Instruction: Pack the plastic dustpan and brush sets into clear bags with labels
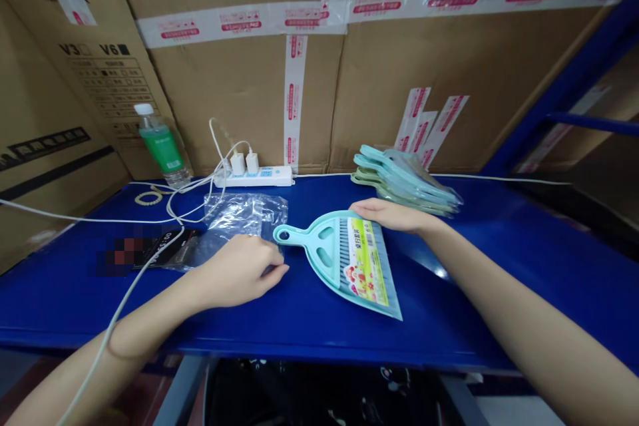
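A light-blue dustpan (323, 256) lies on the blue table, its handle pointing left. A matching brush (344, 253) is nested in it, with a colourful printed label (367, 259) across the bristles. At the pan's far right corner, my right hand (382, 213) grips the rim. My left hand (247, 269) is closed beside the handle's tip, fingers curled down over the near edge of a clear plastic bag (244, 213). Whatever those fingers hold is hidden beneath the hand.
Several bagged dustpan sets (404, 180), blue and green, are stacked at the back right. A power strip (269, 176) with white cables stands behind the bag. At the left are a green-labelled bottle (162, 146) and a dark box (167, 249). Large cartons (239, 93) line the back.
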### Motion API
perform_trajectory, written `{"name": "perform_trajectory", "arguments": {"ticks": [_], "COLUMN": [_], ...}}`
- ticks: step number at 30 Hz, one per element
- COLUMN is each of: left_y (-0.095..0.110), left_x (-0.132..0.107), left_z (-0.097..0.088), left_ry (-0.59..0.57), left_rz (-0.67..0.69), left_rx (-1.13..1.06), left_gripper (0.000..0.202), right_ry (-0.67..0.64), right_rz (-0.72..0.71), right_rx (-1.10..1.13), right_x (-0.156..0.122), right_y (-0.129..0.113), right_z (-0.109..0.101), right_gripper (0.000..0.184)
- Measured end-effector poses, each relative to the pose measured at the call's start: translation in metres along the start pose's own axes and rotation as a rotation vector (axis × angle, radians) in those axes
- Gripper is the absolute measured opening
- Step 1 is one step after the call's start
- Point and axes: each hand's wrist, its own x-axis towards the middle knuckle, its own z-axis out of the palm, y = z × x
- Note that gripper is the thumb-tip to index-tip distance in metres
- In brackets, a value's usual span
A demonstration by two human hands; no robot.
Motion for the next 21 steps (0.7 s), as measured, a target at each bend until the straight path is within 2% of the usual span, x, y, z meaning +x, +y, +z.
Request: {"name": "perform_trajectory", "arguments": {"ticks": [3, 5, 10, 12, 16, 21], "left_y": [0.0, -0.002, -0.012, -0.016, -0.017, -0.014], "left_x": [0.0, 0.001, 0.009, 0.011, 0.014, 0.018], "left_z": [-0.005, -0.009, -0.009, -0.006, 0.002, 0.009], "left_ry": [-0.008, 0.001, 0.035, 0.007, -0.077, -0.13], "left_rz": [0.04, -0.004, -0.434, -0.526, -0.543, -0.565], "left_rx": [-0.081, -0.069, 0.223, 0.278, 0.269, 0.274], "left_gripper": [0.034, 0.032, 0.027, 0.031, 0.039, 0.033], "right_ry": [-0.003, 0.002, 0.036, 0.045, 0.054, 0.059], "right_rz": [-0.002, 0.0, -0.013, -0.008, -0.003, -0.008], "right_rx": [0.0, 0.004, 0.001, 0.001, 0.029, 0.046], "right_x": [0.0, 0.0, 0.0, 0.0, 0.001, 0.001], "right_y": [0.001, 0.001, 0.0, 0.0, 0.0, -0.003], "right_z": [0.0, 0.0, -0.001, -0.001, 0.0, 0.003], "right_gripper": [0.057, 0.057, 0.054, 0.054, 0.053, 0.052]}}
